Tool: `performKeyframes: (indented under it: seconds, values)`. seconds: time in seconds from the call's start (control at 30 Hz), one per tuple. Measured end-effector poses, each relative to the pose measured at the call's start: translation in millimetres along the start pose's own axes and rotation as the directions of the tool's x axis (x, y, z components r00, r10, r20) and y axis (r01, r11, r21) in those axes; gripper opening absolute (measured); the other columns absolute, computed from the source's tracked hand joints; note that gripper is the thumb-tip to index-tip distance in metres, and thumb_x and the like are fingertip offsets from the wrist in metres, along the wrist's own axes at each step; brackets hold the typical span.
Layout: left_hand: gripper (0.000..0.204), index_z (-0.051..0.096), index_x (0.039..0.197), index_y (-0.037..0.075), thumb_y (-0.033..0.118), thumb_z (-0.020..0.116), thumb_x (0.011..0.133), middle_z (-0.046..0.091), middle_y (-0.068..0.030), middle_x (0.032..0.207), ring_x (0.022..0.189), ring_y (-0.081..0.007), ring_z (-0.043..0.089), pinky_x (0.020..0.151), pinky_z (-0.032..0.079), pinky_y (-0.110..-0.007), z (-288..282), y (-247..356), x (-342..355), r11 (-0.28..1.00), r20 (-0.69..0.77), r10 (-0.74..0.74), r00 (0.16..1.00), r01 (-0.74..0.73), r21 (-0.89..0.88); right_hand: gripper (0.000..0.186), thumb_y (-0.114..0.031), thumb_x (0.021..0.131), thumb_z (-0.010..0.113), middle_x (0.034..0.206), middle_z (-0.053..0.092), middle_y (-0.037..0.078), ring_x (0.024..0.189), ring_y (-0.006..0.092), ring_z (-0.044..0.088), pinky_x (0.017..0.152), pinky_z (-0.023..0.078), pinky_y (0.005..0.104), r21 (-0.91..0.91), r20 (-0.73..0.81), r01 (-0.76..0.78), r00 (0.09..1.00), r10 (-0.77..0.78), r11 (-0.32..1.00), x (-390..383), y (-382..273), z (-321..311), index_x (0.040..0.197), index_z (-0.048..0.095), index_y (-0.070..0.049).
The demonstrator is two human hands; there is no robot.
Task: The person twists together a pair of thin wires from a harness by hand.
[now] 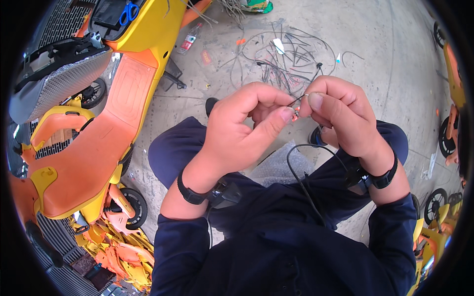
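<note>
Both of my hands meet above my lap, fingertips nearly touching. My left hand is closed in a pinch on a thin black wire. From the other side, my right hand pinches the same wire between thumb and forefinger, where a pale thin end shows by the thumb. A small reddish-copper bit peeks out below my left thumb; its kind is too small to tell. Further inside the fingers, the wire is hidden.
Black cable scraps are strewn over the concrete floor ahead. An orange and yellow scooter body stands at left, with blue scissors on top. Bubble wrap lies between my legs; a plastic bottle lies beyond. Scooters line the right.
</note>
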State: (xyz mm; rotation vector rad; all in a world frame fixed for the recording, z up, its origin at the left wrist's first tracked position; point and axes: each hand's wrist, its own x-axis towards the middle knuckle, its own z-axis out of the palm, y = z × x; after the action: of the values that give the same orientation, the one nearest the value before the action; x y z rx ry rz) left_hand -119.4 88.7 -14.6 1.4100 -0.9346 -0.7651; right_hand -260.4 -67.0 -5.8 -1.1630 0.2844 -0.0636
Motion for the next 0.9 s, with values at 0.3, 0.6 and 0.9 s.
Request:
performKeyframes:
  seconds: [0.3,0.6,0.9]
  values:
    - [0.011,0.061,0.096,0.001,0.011,0.060,0.093,0.056,0.0016,0.079,0.060,-0.0005,0.042,0.053,0.033,-0.017,-3.4,5.8,0.7,0.999,0.077,-0.049,0.996,0.049,0.011,0.015,-0.008,0.092,0.053,0.082,0.063,0.000,0.074,0.0052,0.052,0.066,0.041,0.0213,-0.133,-0.044,0.053,0.997,-0.060,0.990,1.6,0.5,2.3,0.089,0.064,0.001]
    - [0.012,0.059,0.097,0.002,0.013,0.058,0.095,0.056,0.0023,0.077,0.061,-0.0007,0.042,0.053,0.033,-0.017,0.2,0.6,1.3,0.979,0.109,-0.140,0.984,0.155,-0.136,0.016,-0.009,0.091,0.054,0.072,0.058,-0.001,0.063,0.0034,0.046,0.055,0.036,0.0202,0.073,0.041,0.027,0.999,-0.030,0.997,1.7,6.8,-1.1,0.089,0.067,-0.001]
    - [0.020,0.063,0.103,0.000,0.004,0.066,0.084,0.064,-0.0079,0.088,0.075,-0.0156,0.062,0.064,0.050,-0.025,0.1,-3.9,8.3,0.910,-0.133,0.325,0.936,-0.272,0.312,0.019,-0.009,0.091,0.052,0.063,0.056,0.002,0.057,0.0068,0.049,0.052,0.038,0.0219,-0.082,-0.001,0.154,0.988,-0.154,0.985,2.3,13.0,7.2,0.089,0.067,0.002]
